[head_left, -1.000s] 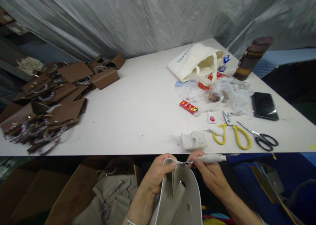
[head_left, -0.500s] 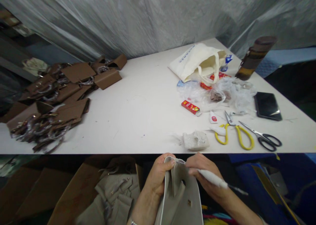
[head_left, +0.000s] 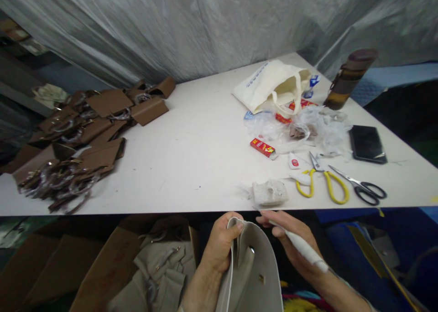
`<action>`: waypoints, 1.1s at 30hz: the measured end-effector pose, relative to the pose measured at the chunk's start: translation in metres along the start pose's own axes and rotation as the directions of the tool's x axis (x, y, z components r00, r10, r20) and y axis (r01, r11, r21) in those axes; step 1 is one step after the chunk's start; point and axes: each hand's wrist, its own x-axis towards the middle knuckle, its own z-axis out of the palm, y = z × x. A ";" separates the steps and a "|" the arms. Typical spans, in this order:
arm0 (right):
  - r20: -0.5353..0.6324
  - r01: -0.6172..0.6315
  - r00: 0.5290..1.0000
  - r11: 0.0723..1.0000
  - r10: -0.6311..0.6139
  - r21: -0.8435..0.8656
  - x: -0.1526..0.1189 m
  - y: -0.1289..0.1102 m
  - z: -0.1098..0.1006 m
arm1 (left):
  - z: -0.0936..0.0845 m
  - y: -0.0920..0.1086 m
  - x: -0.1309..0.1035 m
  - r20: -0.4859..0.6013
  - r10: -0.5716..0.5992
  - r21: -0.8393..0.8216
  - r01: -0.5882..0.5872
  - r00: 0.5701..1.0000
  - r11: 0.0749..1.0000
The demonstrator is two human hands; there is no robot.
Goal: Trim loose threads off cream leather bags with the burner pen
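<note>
Below the table's front edge, my left hand (head_left: 219,242) pinches the top rim of a beige handbag (head_left: 267,252), thumb inside the mouth. The bag hangs open towards me; a small gold metal fitting and a dark round hole show on its inner wall. Just right of the rim, apart from it, is my right hand (head_left: 298,227). Between its thumb and fingers lies a slim tool with a white wrapped handle (head_left: 304,248), its thick end pointing back over the wrist. What its front tip is like cannot be made out.
On the white table (head_left: 185,166) are brown handbags (head_left: 109,103) at left. At right lie a white wrapped block (head_left: 270,193), yellow-handled scissors (head_left: 330,184), black scissors (head_left: 367,191), a dark tablet (head_left: 367,143), a bottle (head_left: 349,79) and a cream tote (head_left: 263,86). Beige bags (head_left: 164,266) fill a carton below.
My right hand has drawn away from the bag's rim to the right, its fingers straighter, and the white-handled tool has tilted more steeply. My left hand keeps its pinch on the rim.
</note>
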 end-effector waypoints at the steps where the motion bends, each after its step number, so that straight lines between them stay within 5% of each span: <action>1: -0.012 -0.033 0.999 0.999 0.033 0.024 -0.003 0.001 0.002 | 0.001 0.000 -0.001 -0.002 0.013 0.014 -0.013 1.000 1.000; 11: 0.173 -0.316 0.936 0.948 0.307 0.028 -0.004 -0.015 0.033 | 0.003 -0.001 -0.023 -0.026 0.180 0.225 -0.169 0.983 0.960; 18: 0.239 -0.394 0.891 0.919 0.386 -0.016 -0.010 -0.025 0.047 | -0.001 -0.003 -0.046 -0.070 0.415 0.647 -0.276 0.907 0.711; 24: 0.228 -0.399 0.898 0.915 0.377 0.057 -0.015 -0.034 0.053 | 0.000 -0.004 -0.063 -0.103 0.549 0.751 -0.297 0.829 0.589; 33: 0.236 -0.410 0.896 0.905 0.376 0.116 -0.024 -0.036 0.050 | 0.006 0.006 -0.078 -0.058 0.447 0.688 -0.289 0.893 0.666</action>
